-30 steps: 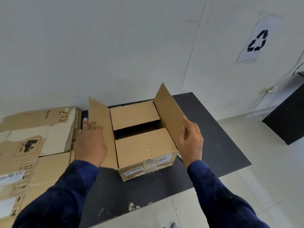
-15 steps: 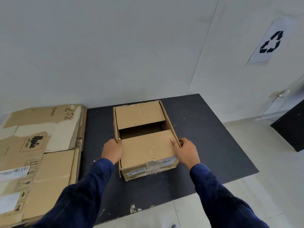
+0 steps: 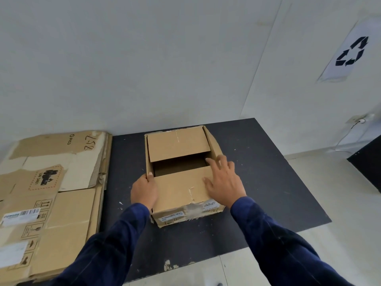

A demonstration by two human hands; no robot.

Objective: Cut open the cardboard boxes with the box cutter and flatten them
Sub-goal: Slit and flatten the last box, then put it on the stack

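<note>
A brown cardboard box [image 3: 179,188] stands on a black mat [image 3: 257,172] on the floor. Its two inner flaps lie flat with a dark gap between them; the long side flaps are folded down out of sight. My left hand [image 3: 144,190] grips the box's left wall, thumb on the top edge. My right hand [image 3: 224,180] hovers over the near flap's right side with fingers spread, reaching toward the gap. No box cutter is visible.
Flattened cardboard sheets [image 3: 49,193] are stacked on the floor to the left, touching the mat. A white wall runs behind. A paper recycling sign [image 3: 348,56] hangs on the right wall. A dark cabinet [image 3: 369,164] stands at far right.
A second ago both hands held the long side flaps upright; they were pushed down. My right hand has since left the box's right edge and moved over the top.
</note>
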